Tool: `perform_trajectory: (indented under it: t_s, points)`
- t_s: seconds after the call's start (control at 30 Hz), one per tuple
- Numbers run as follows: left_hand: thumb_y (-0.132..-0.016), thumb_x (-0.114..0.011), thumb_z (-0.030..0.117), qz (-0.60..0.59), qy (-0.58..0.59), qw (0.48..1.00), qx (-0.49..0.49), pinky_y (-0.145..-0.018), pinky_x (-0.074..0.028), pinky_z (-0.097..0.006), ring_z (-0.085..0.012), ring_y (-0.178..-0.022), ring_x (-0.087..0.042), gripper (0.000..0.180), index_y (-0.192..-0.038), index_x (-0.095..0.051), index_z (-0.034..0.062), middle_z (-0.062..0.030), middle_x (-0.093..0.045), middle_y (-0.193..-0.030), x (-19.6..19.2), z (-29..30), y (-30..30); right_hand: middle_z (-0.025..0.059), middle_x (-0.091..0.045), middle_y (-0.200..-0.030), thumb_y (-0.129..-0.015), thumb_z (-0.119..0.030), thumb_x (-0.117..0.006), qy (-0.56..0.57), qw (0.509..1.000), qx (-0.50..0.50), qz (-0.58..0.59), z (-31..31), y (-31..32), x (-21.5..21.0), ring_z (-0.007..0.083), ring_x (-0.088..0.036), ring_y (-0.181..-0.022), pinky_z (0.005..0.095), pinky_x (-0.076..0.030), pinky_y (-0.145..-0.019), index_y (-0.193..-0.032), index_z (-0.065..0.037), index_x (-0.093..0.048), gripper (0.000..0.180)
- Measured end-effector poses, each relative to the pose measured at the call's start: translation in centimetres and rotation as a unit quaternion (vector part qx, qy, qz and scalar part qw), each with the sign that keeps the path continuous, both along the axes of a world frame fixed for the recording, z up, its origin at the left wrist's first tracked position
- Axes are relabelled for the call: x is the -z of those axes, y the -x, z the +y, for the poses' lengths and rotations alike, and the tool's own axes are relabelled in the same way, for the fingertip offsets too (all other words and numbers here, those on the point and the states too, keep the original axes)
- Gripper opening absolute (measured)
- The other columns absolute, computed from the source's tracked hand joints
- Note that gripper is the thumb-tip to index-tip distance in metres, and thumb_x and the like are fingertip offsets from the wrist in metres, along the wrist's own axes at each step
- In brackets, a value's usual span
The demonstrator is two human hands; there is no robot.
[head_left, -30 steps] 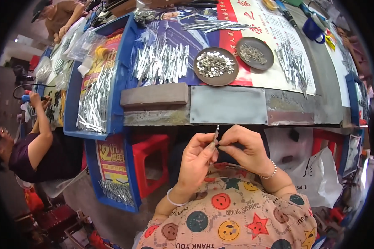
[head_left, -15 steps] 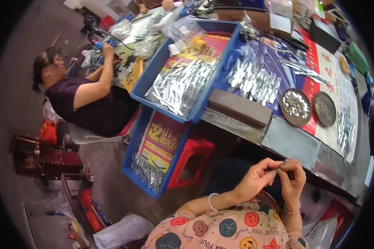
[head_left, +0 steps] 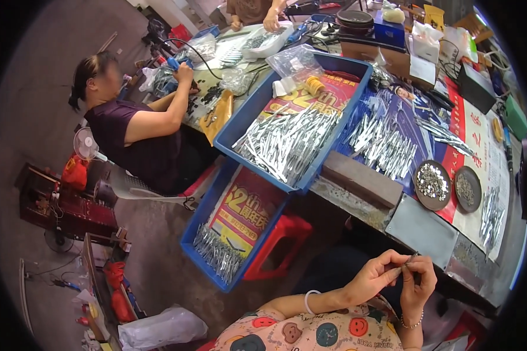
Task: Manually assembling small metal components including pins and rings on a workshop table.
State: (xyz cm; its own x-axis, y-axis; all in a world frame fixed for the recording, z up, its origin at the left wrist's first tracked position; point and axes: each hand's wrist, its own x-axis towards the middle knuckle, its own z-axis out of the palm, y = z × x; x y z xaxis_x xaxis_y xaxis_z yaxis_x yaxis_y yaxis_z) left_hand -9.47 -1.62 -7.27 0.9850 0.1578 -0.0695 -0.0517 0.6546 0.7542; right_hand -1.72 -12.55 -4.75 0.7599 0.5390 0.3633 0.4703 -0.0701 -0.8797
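Observation:
My left hand (head_left: 376, 276) and my right hand (head_left: 418, 282) meet in front of my lap, below the table's near edge. Together their fingertips pinch a small thin metal piece (head_left: 411, 258). On the table above them stand two round dark dishes (head_left: 432, 185) (head_left: 467, 188) full of tiny metal parts. A blue tray (head_left: 257, 105) on the table holds a heap of shiny metal strips (head_left: 290, 140). More strips (head_left: 383, 143) lie loose on a blue sheet.
A second blue tray (head_left: 200, 212) with strips leans by a red stool (head_left: 278, 243) on the floor. A grey block (head_left: 360, 178) and a metal plate (head_left: 421, 229) lie at the table edge. A person in a dark top (head_left: 137, 137) works at left; another person's hand (head_left: 270, 22) is at the far end.
The view has swung further left and down, so the table now runs up the right side. My hands still pinch the small metal piece, now low at the right.

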Motion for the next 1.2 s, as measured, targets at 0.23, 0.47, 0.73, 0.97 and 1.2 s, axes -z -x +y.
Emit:
perform_trajectory:
  t_s: [0.23, 0.47, 0.73, 0.97, 1.2]
  points:
    - [-0.094, -0.046, 0.004, -0.020, 0.000, 1.000, -0.004, -0.065, -0.038, -0.018, -0.0036, -0.073, -0.043, 0.028, -0.122, -0.048, 0.0050, 0.0033, -0.045, -0.090, 0.2, 0.2, 0.2, 0.0043, -0.053, -0.081, -0.073, 0.004, -0.068, -0.067, 0.975, -0.018, 0.213, 0.1, -0.5, 0.6, 0.0129, -0.052, -0.073, 0.0230, -0.043, -0.065, -0.079, -0.003, -0.049, 0.021]
    - [-0.093, -0.047, 0.002, -0.053, -0.017, 0.998, -0.041, -0.060, -0.035, -0.016, -0.0016, -0.067, -0.039, 0.021, -0.113, -0.051, 0.0040, 0.0053, -0.042, -0.082, 0.7, -0.4, 0.4, 0.0037, -0.056, -0.079, -0.073, -0.013, -0.076, -0.162, 0.853, -0.172, 0.465, 0.1, -2.5, 1.7, 0.0104, -0.054, -0.067, 0.0203, -0.044, -0.060, -0.082, -0.006, -0.049, 0.030]
    - [-0.092, -0.046, -0.002, -0.056, -0.170, 0.975, -0.132, -0.061, -0.038, -0.018, -0.0049, -0.070, -0.043, 0.024, -0.115, -0.049, 0.0034, -0.0019, -0.042, -0.095, 0.7, -0.3, 0.1, 0.0068, -0.058, -0.082, -0.076, -0.007, -0.071, -0.157, 0.907, -0.076, 0.382, 0.7, -1.0, 2.1, 0.0129, -0.055, -0.073, 0.0225, -0.045, -0.066, -0.081, -0.001, -0.055, 0.018]
    - [-0.090, -0.047, -0.006, -0.077, -0.299, 0.924, -0.226, -0.057, -0.039, -0.019, -0.0066, -0.067, -0.045, 0.025, -0.113, -0.050, 0.0031, -0.0057, -0.044, -0.099, 0.3, -0.8, -0.2, 0.0117, -0.063, -0.090, -0.080, 0.000, -0.064, -0.114, 0.968, 0.030, 0.220, 1.0, 0.5, 1.4, 0.0180, -0.060, -0.086, 0.0265, -0.047, -0.078, -0.086, 0.003, -0.060, 0.008]
    - [-0.090, -0.047, -0.005, -0.095, -0.317, 0.913, -0.236, -0.057, -0.038, -0.018, -0.0057, -0.068, -0.044, 0.024, -0.112, -0.051, 0.0026, -0.0061, -0.044, -0.099, -0.2, -1.3, -0.1, 0.0139, -0.065, -0.091, -0.081, 0.000, -0.063, -0.056, 0.987, 0.057, 0.143, 0.4, 0.8, 0.4, 0.0184, -0.061, -0.083, 0.0270, -0.049, -0.076, -0.087, 0.003, -0.062, 0.007]
